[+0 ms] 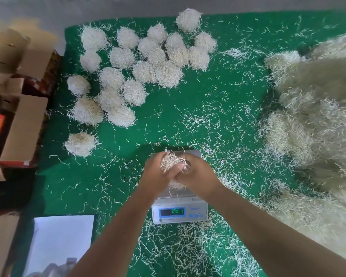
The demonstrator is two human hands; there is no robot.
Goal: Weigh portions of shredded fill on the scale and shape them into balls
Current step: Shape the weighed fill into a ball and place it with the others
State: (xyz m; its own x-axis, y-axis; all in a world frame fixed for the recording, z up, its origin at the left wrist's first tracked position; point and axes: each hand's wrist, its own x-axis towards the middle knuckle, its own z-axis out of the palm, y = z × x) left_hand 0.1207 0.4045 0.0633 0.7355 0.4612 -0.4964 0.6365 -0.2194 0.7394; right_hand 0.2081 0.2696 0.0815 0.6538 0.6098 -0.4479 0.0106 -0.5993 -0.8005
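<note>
Green matting (208, 92) keeps finished balls (140, 62) left, loose pile (318, 116) right. Left hand (156, 172) and right hand (196, 174) clasp one portion (171, 161) over the scale (179, 208) (probably compacting it after weighing).

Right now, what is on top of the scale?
Both hands, left and right, grip a clump of shredded fill over the scale. They cover most of the platform, so whether the clump rests on it cannot be seen.
</note>
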